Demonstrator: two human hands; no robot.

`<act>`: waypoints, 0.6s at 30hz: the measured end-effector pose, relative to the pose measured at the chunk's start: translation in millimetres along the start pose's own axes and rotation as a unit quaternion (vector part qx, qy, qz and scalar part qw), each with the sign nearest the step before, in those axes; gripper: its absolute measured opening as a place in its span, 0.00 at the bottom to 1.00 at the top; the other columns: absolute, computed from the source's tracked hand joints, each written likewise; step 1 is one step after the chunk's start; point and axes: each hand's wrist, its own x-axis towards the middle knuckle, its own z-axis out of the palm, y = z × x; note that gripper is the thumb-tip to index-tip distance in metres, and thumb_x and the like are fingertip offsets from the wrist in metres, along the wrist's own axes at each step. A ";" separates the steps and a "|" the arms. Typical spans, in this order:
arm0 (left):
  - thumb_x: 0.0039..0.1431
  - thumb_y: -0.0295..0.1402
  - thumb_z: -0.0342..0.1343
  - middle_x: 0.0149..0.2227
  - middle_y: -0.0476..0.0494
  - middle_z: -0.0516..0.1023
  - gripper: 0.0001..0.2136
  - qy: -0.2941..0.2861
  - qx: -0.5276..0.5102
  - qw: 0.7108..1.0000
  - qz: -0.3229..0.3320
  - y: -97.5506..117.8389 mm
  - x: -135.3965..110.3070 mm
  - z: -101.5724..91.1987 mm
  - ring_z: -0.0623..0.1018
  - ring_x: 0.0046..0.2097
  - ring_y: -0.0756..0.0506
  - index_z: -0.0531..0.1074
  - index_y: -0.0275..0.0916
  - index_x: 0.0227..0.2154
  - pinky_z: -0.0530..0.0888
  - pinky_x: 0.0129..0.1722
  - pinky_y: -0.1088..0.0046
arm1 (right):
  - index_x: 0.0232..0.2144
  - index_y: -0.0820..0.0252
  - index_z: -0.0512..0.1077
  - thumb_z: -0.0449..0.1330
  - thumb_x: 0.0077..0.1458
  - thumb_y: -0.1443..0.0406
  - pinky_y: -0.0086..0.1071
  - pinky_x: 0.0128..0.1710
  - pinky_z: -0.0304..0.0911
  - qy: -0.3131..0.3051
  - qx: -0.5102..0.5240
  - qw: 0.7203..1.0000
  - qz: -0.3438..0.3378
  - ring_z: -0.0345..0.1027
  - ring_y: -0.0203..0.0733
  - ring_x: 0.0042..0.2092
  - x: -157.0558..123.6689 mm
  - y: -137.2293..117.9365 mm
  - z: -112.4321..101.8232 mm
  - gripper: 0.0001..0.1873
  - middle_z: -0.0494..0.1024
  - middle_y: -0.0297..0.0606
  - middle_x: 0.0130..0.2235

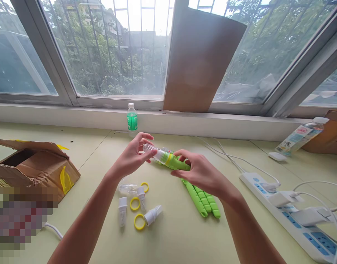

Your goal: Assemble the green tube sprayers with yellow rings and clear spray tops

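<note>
In front of me is a green tube with a yellow ring and a clear ribbed cap at its far-left end. My right hand is wrapped round the green body. The fingers of my left hand grip the clear cap end. Partly hidden behind this piece are other green and clear parts. Several more green tubes lie side by side below my right hand. Left of them are yellow rings, white threaded pieces and a clear cap on the table.
An opened cardboard box sits at the left. A green-labelled bottle stands by the sill. To the right lie a power strip with plugs and cables, a tilted bottle and a white adapter.
</note>
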 end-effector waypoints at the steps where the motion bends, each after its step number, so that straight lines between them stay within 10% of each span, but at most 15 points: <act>1: 0.57 0.41 0.59 0.41 0.43 0.73 0.19 -0.001 0.002 1.000 0.002 0.1 0.0 -0.8 0.75 0.35 0.49 0.62 0.41 0.47 0.77 0.33 0.70 | 0.39 0.55 0.68 0.63 0.51 0.59 0.28 0.26 0.56 0.004 -0.001 1.000 0.003 0.62 0.37 0.30 -0.3 0.2 0.0 0.14 0.73 0.33 0.33; 12: 0.55 0.37 0.61 0.45 0.42 0.74 0.20 -0.002 0.020 1.000 0.006 2.5 -2.4 -10.9 0.76 0.40 0.46 0.63 0.42 0.48 0.76 0.37 0.68 | 0.36 0.54 0.72 0.52 0.60 0.54 0.29 0.22 0.48 -0.011 -0.054 0.998 -0.008 0.54 0.35 0.24 -0.1 -2.6 -2.0 0.13 0.67 0.30 0.25; 18: 0.55 0.37 0.61 0.45 0.41 0.74 0.20 -0.015 0.010 1.000 -0.007 0.0 -1.8 -11.3 0.76 0.39 0.47 0.63 0.42 0.49 0.76 0.37 0.68 | 0.36 0.55 0.67 0.63 0.51 0.58 0.28 0.25 0.55 0.007 -0.041 0.999 -0.004 0.62 0.37 0.29 -1.8 0.5 -1.6 0.13 0.72 0.33 0.33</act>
